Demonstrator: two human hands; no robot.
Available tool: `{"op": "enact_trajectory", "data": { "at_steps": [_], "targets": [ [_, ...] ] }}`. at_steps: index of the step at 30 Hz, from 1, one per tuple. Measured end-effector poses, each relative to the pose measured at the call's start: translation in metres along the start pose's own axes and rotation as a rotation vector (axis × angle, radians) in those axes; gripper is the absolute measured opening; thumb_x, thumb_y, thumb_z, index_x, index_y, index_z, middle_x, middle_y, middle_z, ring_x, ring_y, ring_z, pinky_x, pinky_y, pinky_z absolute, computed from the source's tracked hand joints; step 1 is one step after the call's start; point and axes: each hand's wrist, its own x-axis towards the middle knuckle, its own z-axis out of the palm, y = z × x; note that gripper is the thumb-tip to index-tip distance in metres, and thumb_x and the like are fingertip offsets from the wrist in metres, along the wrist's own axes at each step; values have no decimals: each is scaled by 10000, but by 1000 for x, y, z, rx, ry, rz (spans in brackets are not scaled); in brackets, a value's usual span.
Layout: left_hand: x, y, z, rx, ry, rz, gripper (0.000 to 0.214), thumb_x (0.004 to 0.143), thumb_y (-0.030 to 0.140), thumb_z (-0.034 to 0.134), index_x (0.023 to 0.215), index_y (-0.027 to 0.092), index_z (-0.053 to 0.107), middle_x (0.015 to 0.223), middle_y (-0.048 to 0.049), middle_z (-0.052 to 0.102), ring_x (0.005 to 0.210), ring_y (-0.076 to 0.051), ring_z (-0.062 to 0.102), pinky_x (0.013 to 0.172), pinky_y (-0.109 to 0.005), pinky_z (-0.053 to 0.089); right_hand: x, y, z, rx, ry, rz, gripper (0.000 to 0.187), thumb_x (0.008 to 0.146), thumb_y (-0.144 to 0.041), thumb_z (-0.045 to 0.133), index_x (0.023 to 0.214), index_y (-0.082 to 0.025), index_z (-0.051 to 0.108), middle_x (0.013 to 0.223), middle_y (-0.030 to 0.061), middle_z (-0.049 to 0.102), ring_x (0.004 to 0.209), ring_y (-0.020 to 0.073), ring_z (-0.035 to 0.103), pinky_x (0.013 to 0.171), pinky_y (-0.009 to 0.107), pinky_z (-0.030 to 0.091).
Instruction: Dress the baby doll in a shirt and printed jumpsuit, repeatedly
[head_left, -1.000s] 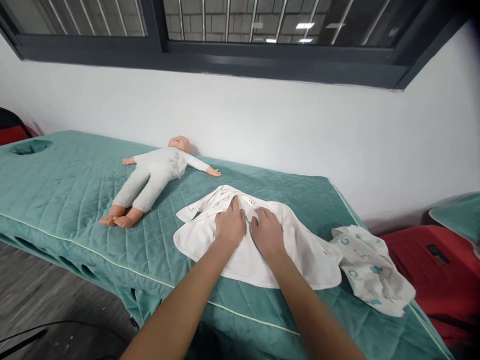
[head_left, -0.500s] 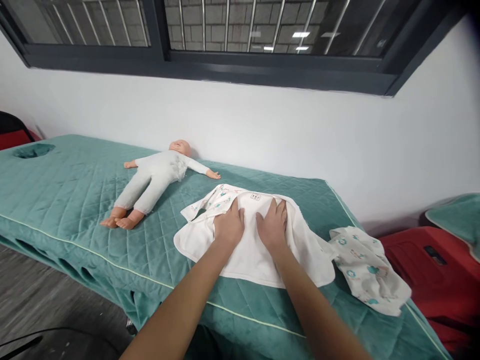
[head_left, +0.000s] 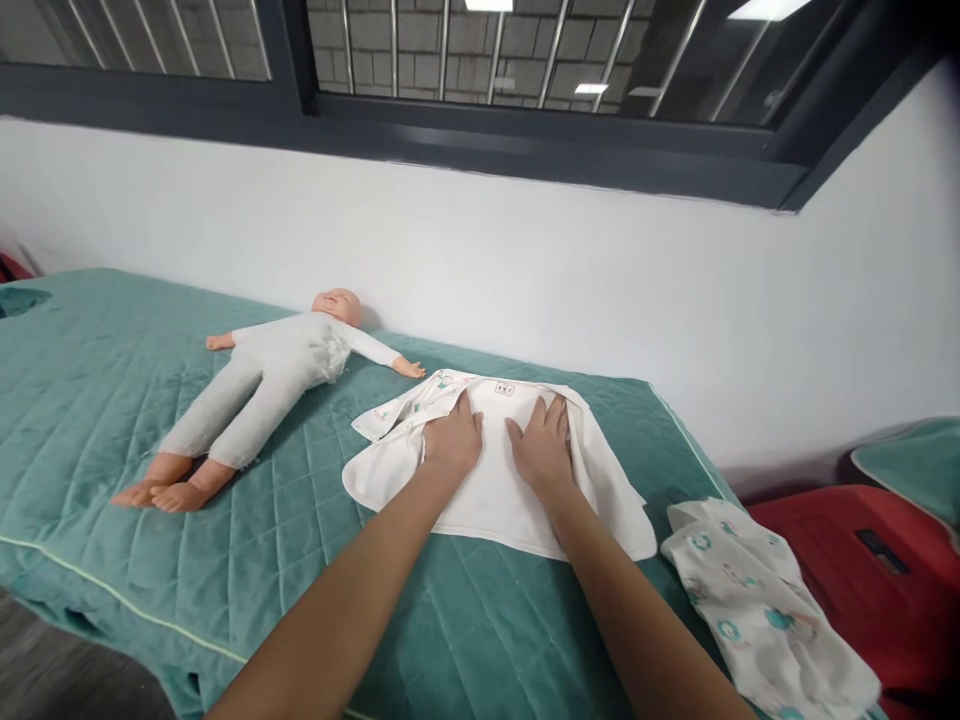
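A white baby shirt [head_left: 491, 500] with a small printed pattern is spread open on the bed, its plain inner side up and a label at the neck. My left hand [head_left: 453, 440] lies on it, fingers stretched out, some fingertips hidden under the left front flap. Beside it, my right hand [head_left: 541, 445] rests flat with fingers spread, its outer fingers at the edge of the right flap. A baby doll [head_left: 277, 360] in a white cloth body lies face up to the left, one arm reaching near the shirt's collar.
A crumpled printed white cloth [head_left: 772, 610] lies at the bed's right end. The green quilted bed [head_left: 300, 560] runs along a white wall [head_left: 525, 270] under a dark-framed window [head_left: 525, 140]. Beyond its right end stands a red plastic object [head_left: 832, 530].
My view has come closer and shifted. The shirt, with both hands on it, has moved towards the wall, and a gap now shows between it and the printed cloth. The doll has not moved.
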Motion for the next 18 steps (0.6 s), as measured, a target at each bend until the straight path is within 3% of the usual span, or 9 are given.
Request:
{"op": "enact_trajectory", "data": {
  "at_steps": [10, 18],
  "targets": [
    [5, -2, 4, 26, -20, -13, 603, 982, 456, 226, 1508, 165, 271, 1473, -160, 464, 1332, -321, 463, 1045, -470, 423, 14, 4, 7, 29, -108, -31, 710, 965, -424, 328, 1479, 55, 230, 1576, 295, 120, 1484, 347, 80, 1176, 432, 152],
    [19, -4, 2, 73, -107, 2, 615, 978, 449, 221, 1521, 162, 250, 1471, -167, 461, 1305, -324, 487, 1029, -485, 427, 13, 6, 10, 26, -144, 18, 716, 970, -450, 313, 1479, 50, 255, 1578, 285, 144, 1476, 350, 139, 1181, 398, 161]
  ]
}}
